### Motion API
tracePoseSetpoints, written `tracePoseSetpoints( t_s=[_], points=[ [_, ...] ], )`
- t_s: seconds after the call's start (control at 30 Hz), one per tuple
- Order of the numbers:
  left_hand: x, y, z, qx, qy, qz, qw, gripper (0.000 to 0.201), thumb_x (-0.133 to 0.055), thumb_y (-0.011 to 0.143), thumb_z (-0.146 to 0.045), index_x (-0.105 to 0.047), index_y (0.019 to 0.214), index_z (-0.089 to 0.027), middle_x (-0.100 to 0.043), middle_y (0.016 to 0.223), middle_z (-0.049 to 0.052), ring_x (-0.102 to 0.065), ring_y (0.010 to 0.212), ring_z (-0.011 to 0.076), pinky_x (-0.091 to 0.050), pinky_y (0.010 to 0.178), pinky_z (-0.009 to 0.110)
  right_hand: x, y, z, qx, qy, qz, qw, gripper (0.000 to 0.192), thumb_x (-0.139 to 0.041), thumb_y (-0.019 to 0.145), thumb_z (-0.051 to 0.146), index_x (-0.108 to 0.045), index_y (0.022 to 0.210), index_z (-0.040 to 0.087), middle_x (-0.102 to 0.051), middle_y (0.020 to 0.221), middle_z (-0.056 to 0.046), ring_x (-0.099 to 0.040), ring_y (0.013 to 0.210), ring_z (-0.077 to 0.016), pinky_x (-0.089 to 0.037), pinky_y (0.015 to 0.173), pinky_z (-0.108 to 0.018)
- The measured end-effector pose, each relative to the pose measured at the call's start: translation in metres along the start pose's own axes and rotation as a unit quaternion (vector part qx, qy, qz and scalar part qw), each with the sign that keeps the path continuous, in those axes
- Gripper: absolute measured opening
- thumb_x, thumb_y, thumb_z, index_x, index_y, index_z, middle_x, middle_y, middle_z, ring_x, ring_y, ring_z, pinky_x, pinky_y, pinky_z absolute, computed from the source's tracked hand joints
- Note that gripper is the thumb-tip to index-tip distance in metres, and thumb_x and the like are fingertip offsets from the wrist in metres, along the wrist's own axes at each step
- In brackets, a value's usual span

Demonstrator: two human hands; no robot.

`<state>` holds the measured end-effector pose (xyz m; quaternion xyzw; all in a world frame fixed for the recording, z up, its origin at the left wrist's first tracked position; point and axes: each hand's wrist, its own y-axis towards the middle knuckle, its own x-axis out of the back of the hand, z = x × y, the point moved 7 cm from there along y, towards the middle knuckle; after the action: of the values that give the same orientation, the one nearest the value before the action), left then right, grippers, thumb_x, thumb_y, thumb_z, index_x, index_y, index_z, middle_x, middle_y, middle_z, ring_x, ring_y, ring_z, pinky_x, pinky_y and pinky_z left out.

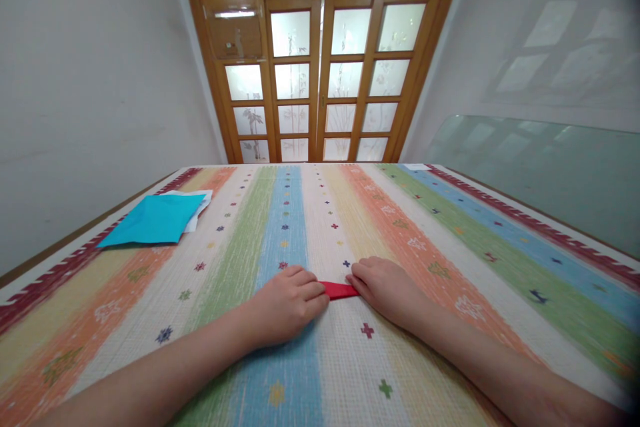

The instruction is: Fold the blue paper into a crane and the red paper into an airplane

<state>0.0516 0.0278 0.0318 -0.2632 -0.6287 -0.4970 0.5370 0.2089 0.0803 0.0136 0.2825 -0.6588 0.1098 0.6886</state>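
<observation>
Between my two hands, low over the striped tablecloth, is a small piece of folded red paper (339, 290). Only its narrow middle part shows; both ends are covered by fingers. My left hand (293, 300) is closed on its left end, thumb and fingers pressed together. On the right end, my right hand (380, 285) pinches it with curled fingers. Both hands rest on or just above the cloth, close to each other.
A striped tablecloth (240, 347) covers the table. At the far left lies a blue paper sheet (155, 219) over white paper (200, 210). A pale glass-like panel (540, 173) stands along the right edge. Wooden doors (320, 73) with glass panes are beyond the table.
</observation>
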Motion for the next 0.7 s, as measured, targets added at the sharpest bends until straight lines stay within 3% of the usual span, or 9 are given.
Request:
tracePoseSetpoints(
  t_s=[0.37, 0.53, 0.7],
  points=[
    [-0.012, -0.001, 0.000, 0.024, -0.077, 0.091, 0.993, 0.049, -0.047, 0.095, -0.040, -0.049, 0.138, -0.016, -0.056, 0.137, 0.011, -0.050, 0.125, 0.0272, -0.037, 0.107, 0.042, 0.013, -0.002, 0.017, 0.061, 0.038, -0.027, 0.997, 0.028, -0.053, 0.096, 0.027, -0.063, 0.072, 0.017, -0.066, 0.069, -0.004, -0.054, 0.069, -0.0170, -0.030, 0.067, -0.031],
    [-0.011, -0.003, 0.003, 0.033, -0.106, 0.092, 0.989, 0.051, -0.049, 0.094, -0.042, -0.049, 0.138, -0.017, -0.055, 0.139, 0.011, -0.050, 0.126, 0.0271, -0.035, 0.109, 0.043, 0.028, -0.008, 0.020, 0.143, 0.116, -0.033, 0.982, 0.020, -0.051, 0.098, 0.026, -0.070, 0.092, 0.021, -0.068, 0.084, -0.004, -0.056, 0.082, -0.0177, -0.035, 0.076, -0.032],
    [-0.009, -0.003, 0.005, 0.037, -0.119, 0.076, 0.989, 0.051, -0.052, 0.092, -0.042, -0.050, 0.138, -0.018, -0.056, 0.137, 0.012, -0.051, 0.125, 0.0268, -0.037, 0.107, 0.044, 0.029, -0.012, 0.026, 0.180, 0.146, 0.008, 0.973, 0.024, -0.050, 0.099, 0.025, -0.073, 0.093, 0.021, -0.070, 0.088, -0.004, -0.058, 0.085, -0.0170, -0.039, 0.079, -0.032]
  ],
)
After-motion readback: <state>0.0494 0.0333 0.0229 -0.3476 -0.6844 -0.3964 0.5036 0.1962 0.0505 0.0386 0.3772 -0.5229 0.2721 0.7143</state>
